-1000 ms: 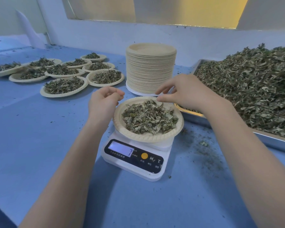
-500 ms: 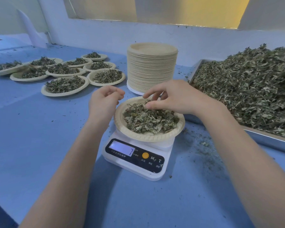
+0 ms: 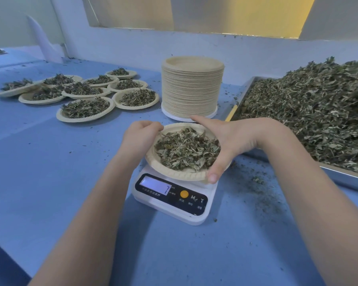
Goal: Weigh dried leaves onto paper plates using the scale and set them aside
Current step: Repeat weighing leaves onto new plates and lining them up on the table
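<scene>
Blue bench [image 3: 50, 182] carries all. Steel tray of loose dried leaves [image 3: 318, 112] at right for supply. Tall stack of empty beige paper plates [image 3: 192, 87] behind. White digital scale [image 3: 174, 201] bears leaf-filled paper plate [image 3: 174, 172]. Right hand [image 3: 229, 139] fingers curl round rim, left hand [image 3: 140, 137] grips opposite edge, likely to lift.

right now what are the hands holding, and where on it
Both hands hold the paper plate of dried leaves on the scale by its rim: the left hand at the left edge, the right hand round the right edge, thumb on the near rim.
</scene>
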